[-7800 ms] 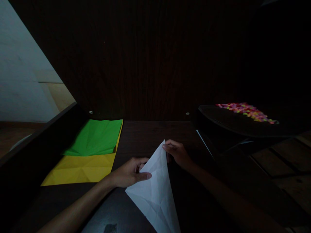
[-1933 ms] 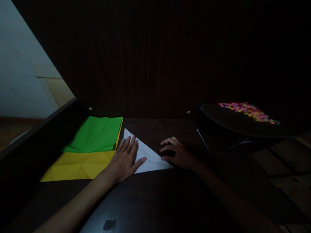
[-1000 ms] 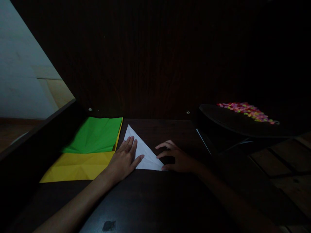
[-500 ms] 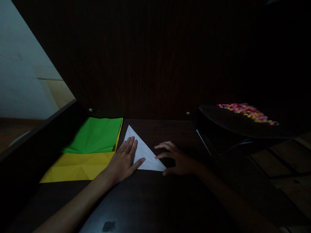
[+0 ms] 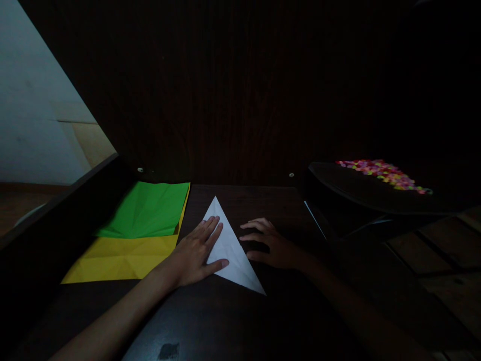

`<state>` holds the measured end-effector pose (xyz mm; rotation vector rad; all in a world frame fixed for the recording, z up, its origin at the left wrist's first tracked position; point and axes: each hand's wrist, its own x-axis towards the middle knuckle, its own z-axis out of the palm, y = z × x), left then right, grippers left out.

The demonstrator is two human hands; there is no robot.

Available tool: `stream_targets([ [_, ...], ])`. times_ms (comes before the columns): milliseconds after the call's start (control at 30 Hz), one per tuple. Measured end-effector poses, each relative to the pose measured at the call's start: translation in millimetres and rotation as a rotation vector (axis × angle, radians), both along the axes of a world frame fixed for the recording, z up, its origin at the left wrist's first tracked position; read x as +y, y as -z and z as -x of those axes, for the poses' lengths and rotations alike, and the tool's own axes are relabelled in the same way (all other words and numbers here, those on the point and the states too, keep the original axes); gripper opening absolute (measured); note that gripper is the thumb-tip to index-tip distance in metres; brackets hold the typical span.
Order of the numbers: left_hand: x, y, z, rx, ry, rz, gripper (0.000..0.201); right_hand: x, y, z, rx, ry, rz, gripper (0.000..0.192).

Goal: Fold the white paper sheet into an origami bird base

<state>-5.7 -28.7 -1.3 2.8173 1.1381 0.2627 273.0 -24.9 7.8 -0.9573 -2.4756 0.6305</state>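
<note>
Flatly, left hand [image 5: 195, 253] lay fingers spread on a white paper triangle [image 5: 230, 248] on the dark tabletop [image 5: 240, 321], right hand [image 5: 272, 245] open beside its right edge, no writing legible, green sheet [image 5: 148, 208] over yellow sheet [image 5: 120, 258] left.

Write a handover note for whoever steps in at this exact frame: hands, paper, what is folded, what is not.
Left hand: flat, palm down, pressing the left part of the white paper. No grip, fingers spread.
Right hand: open, fingertips at the paper's right edge, holding nothing.
White paper: folded into a triangle, lying flat on the dark table, one point toward the back panel, one toward the near right.
Green sheet lies on the yellow sheet to the left; both are creased but lie open.
Coloured small pieces sit on the dark raised surface at right, untouched.
Done: triangle fold. Left: any further folds; none show yet.
</note>
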Motion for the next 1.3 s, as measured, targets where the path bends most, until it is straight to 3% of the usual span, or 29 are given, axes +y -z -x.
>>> stream_targets([
  [267, -6, -4.3, -6, -0.027, 0.088, 0.06, 0.086, -2, 3.9, 6, 0.033, 0.046, -0.047, 0.027],
  [867, -5, -1.5, -4, -0.081, 0.127, 0.065, 0.091, -5, 0.8, 14, 0.268, 0.168, 0.14, 0.025],
  [1033, -5, -0.6, -3, -0.072, 0.125, 0.062, 0.092, -5, -0.4, 16, 0.375, 0.225, 0.308, 0.022],
  [1233, -6, -2.0, -3, -0.074, 0.134, 0.068, 0.091, -9, 4.8, 22, 0.571, 0.273, 0.61, 0.034],
  [1300, -6, -3.2, -4, -0.076, 0.139, 0.073, 0.091, -12, 6.4, 26, 0.576, 0.296, 0.644, 0.039],
])
